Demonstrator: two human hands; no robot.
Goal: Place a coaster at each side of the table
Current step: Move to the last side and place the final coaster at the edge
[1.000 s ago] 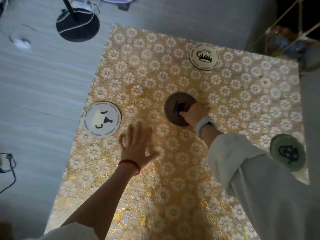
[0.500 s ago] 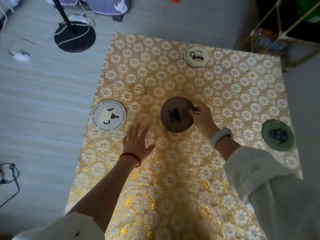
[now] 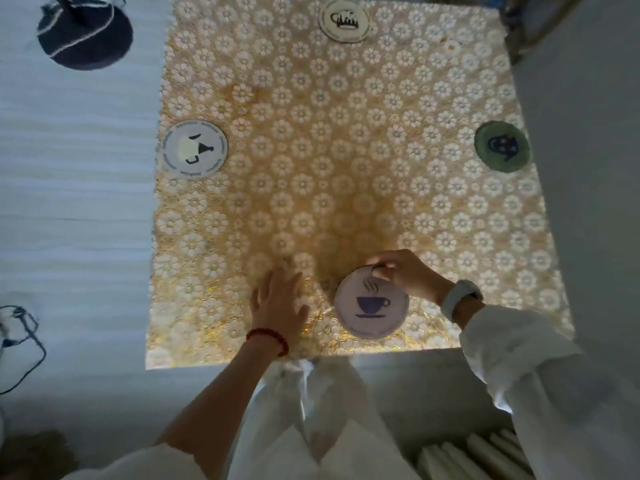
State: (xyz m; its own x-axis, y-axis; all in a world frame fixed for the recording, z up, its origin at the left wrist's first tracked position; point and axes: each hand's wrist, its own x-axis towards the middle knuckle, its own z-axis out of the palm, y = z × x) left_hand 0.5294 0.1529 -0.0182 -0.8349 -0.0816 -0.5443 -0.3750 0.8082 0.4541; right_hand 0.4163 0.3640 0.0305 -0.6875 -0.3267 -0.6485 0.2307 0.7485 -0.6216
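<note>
A square table point(image 3: 346, 133) wears a gold cloth with white flowers. A white coaster point(image 3: 195, 149) lies at its left edge, a cream one with a cup print point(image 3: 344, 20) at the far edge, a green one point(image 3: 502, 146) at the right edge. Near the front edge lies a pale coaster with a steaming-cup print point(image 3: 371, 303). My right hand point(image 3: 407, 273) pinches that coaster's far rim. My left hand point(image 3: 278, 303) rests flat on the cloth just left of it, fingers spread, holding nothing.
A round black stand base point(image 3: 85, 38) with a white cable sits on the floor at far left. Black cables point(image 3: 20, 336) lie on the floor at left. White slats point(image 3: 478, 455) show at bottom right. A frame stands past the far right corner.
My right hand has brought the steaming-cup coaster from the table's middle down to the front edge. My left hand also drew back toward the front edge. The view shifted toward me.
</note>
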